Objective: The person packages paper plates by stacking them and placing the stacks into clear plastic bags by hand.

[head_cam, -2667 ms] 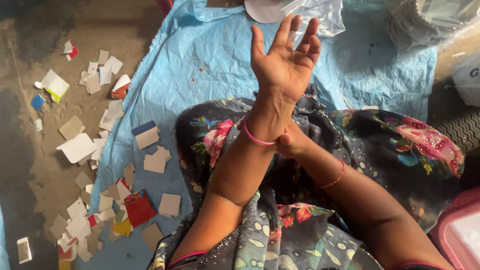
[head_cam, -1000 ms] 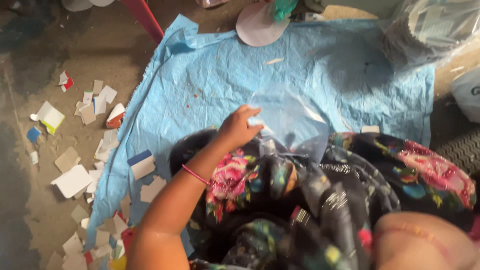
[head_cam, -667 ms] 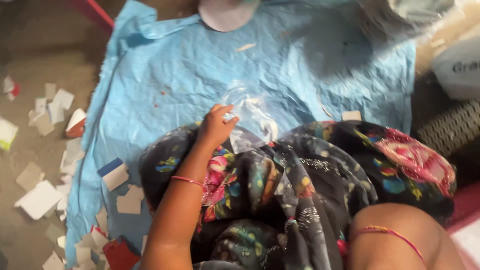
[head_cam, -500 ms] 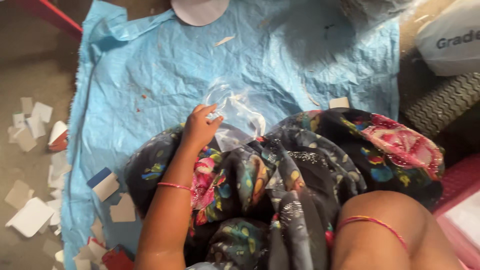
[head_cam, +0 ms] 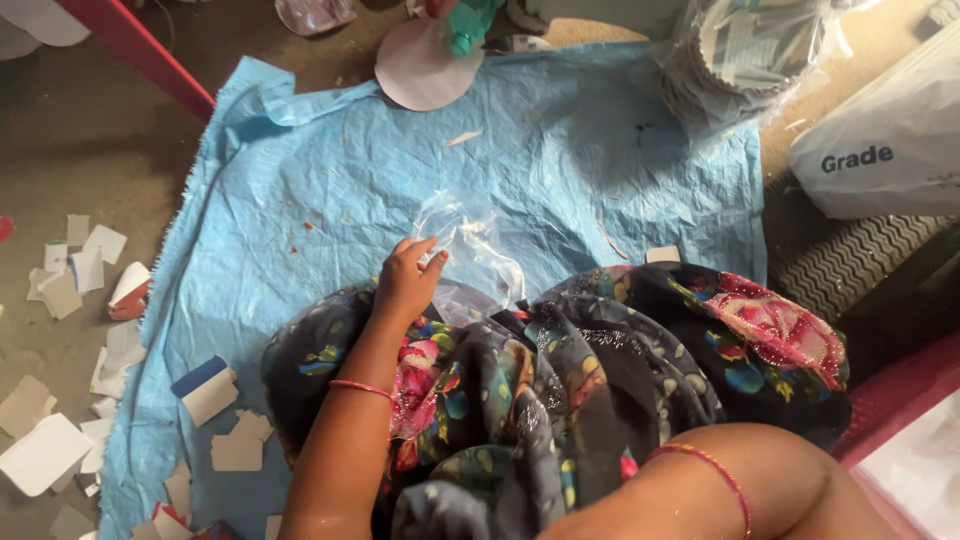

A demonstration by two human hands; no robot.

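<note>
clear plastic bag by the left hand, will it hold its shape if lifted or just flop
The clear plastic bag looks thin and crumpled on the blue sheet, so it would probably sag. It seems very light and likely slippery, judging by its glossy creases. The left hand touches its edge.

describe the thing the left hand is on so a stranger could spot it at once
Find the big blue sheet on the floor. At its near edge, against the floral fabric, the left hand touches a crumpled plastic bag, the only see-through, glossy thing on it.
</note>
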